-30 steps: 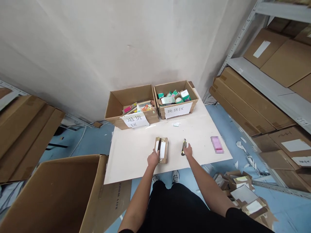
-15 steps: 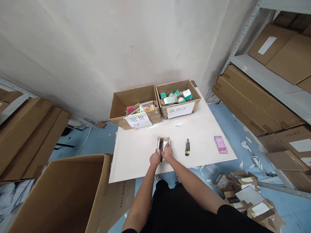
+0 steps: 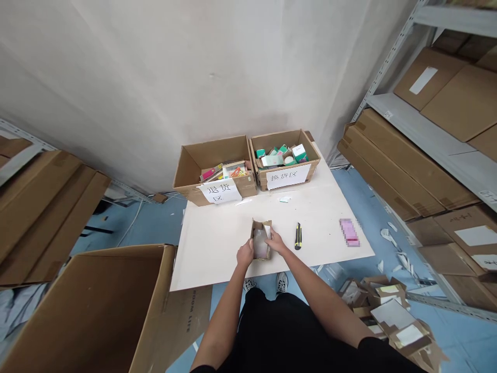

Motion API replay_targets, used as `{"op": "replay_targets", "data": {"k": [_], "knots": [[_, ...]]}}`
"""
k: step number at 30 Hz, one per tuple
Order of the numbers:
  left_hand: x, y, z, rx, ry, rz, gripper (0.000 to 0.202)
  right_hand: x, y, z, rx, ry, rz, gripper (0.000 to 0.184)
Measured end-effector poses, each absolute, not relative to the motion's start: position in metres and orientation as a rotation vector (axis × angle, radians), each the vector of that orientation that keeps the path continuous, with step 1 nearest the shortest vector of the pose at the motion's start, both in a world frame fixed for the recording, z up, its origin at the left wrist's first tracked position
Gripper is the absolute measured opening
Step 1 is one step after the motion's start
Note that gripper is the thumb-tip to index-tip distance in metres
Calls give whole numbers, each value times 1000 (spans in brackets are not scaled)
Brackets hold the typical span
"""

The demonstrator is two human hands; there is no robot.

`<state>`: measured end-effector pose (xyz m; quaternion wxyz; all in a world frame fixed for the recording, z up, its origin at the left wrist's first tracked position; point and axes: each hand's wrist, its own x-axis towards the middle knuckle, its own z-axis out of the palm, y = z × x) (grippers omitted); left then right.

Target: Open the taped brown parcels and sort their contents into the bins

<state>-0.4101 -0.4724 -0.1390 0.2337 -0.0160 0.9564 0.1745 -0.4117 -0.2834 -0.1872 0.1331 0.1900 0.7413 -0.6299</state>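
A small brown cardboard parcel (image 3: 261,229) lies on the white table (image 3: 217,243) with its flaps spread open, a pale item showing inside. My left hand (image 3: 245,255) grips its near left side. My right hand (image 3: 275,240) holds its right flap, fingers curled on the cardboard. A black and yellow utility knife (image 3: 297,235) lies on the table just right of my right hand, untouched.
Two open labelled cartons stand at the table's far edge: the left carton (image 3: 194,155) with mixed items, the right carton (image 3: 306,153) with green-white boxes. A pink packet (image 3: 348,232) lies at right. A big open carton (image 3: 97,305) stands near left. Torn cardboard (image 3: 388,305) litters the floor by shelves (image 3: 427,129).
My right hand left the knife on the table and joined the left on the parcel. The parcel's flaps have since been pulled open.
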Motion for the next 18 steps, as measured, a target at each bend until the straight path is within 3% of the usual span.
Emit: {"op": "replay_targets", "data": {"k": [8,18], "knots": [[-408,-468,-133,-12,2630,471,62,-406,-273,-185,593,1943,-2086,91],[-406,-465,-131,-19,2630,475,60,-397,-266,-172,626,1915,-2087,88]]}}
